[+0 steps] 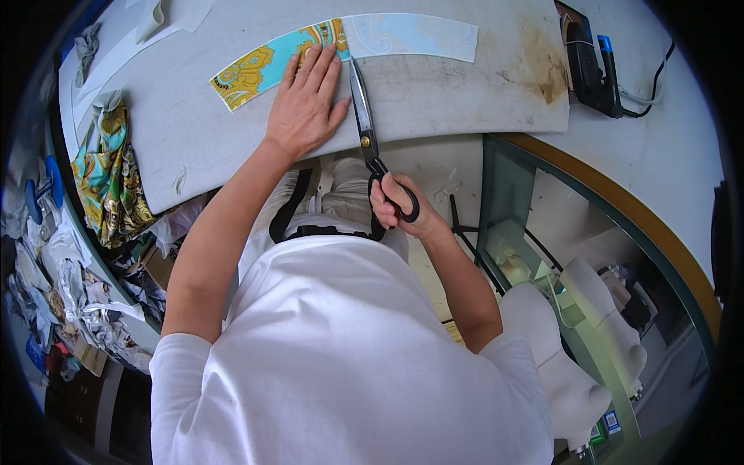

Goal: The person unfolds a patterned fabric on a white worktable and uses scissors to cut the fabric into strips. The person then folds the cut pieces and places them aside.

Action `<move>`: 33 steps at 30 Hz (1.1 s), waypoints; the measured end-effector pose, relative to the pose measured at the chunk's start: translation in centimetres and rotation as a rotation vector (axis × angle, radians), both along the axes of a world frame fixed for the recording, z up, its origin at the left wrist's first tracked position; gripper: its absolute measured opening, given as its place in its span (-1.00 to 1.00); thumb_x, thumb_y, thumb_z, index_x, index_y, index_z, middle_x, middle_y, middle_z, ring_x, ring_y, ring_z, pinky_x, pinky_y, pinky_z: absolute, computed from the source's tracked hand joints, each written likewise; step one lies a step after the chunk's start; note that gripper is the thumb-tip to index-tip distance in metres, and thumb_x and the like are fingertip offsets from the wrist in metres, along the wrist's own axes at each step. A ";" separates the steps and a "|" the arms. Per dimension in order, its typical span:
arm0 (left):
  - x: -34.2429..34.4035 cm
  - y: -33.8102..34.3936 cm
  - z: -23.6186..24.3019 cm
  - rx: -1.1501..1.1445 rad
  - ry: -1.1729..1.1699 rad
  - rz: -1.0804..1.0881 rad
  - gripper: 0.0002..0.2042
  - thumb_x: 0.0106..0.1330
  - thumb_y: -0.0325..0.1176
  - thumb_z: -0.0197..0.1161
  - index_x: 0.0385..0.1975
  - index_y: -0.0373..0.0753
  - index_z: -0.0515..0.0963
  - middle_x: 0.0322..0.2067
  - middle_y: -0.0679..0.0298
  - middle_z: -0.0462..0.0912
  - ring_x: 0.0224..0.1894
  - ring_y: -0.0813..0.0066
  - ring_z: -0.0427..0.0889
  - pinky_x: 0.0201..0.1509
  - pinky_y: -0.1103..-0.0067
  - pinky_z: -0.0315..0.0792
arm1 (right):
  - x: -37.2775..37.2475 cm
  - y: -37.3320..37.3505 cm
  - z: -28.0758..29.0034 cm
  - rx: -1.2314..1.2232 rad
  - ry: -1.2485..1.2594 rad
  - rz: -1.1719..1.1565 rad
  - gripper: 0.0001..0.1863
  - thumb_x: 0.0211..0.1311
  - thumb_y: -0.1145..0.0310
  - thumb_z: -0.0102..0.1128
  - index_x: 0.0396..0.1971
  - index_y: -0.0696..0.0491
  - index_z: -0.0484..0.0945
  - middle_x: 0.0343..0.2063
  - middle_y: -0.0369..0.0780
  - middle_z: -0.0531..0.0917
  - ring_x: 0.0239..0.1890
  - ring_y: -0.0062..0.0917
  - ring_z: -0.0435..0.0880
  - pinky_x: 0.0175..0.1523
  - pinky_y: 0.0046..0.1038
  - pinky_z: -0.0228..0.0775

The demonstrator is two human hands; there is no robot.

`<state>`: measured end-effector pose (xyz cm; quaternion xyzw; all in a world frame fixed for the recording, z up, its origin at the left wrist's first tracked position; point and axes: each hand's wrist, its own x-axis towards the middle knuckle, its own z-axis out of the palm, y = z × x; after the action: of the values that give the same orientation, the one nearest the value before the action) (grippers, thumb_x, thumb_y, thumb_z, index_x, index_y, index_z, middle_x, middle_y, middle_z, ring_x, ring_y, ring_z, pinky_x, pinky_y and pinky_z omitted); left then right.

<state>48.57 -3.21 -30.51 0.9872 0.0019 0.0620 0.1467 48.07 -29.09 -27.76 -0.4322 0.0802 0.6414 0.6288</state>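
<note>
My left hand (304, 105) lies flat on a curved strip of turquoise and gold patterned fabric (252, 71), fingers stretched toward its far edge. A pale blue, faintly patterned curved piece (415, 36) continues to the right. My right hand (401, 203) grips large black-handled scissors (360, 105), their long blades pointing away from me to the junction of the two pieces, just right of my left fingers. Whether the blades are slightly apart is too small to tell. The pieces rest on a pale, stained work board (519, 85).
Crumpled patterned fabric (108, 170) lies at the left, above piles of scraps (74, 271). A black corded device (589, 74) sits at the upper right. Glass furniture with a wooden edge (604, 178) and pale dress forms (542, 341) stand at the lower right.
</note>
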 end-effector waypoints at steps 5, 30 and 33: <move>0.0 0.0 0.1 0.001 0.003 0.002 -0.36 0.32 -0.11 0.15 0.32 -0.38 0.26 0.41 0.07 0.18 0.49 0.11 0.06 0.55 0.21 -0.12 | -0.1 -0.2 0.5 -0.013 -0.093 0.037 -0.44 0.38 -0.16 0.10 -0.58 0.06 0.39 -0.72 -0.37 0.38 -0.70 -0.67 0.38 -0.54 -0.56 0.21; -0.1 0.1 -0.3 0.046 -0.016 0.013 -0.40 0.36 -0.04 0.08 0.34 -0.19 0.30 0.39 0.13 0.23 0.47 0.20 0.11 0.54 0.23 -0.10 | -0.9 1.9 2.8 -0.266 -0.250 0.045 -0.45 0.36 -0.13 0.15 -0.63 0.02 0.38 -0.72 -0.38 0.43 -0.70 -0.69 0.41 -0.55 -0.56 0.22; -0.1 0.1 -0.1 0.012 -0.011 0.009 -0.39 0.35 -0.08 0.10 0.36 -0.22 0.27 0.41 0.12 0.20 0.48 0.16 0.09 0.54 0.22 -0.11 | -0.9 1.9 2.7 -0.259 -0.261 0.041 -0.45 0.35 -0.14 0.16 -0.64 0.02 0.38 -0.72 -0.38 0.43 -0.70 -0.69 0.41 -0.55 -0.56 0.22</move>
<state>48.46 -3.08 -30.66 0.9878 0.0052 0.0679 0.1403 47.16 -27.16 -25.10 -0.5908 0.0708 0.5769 0.5596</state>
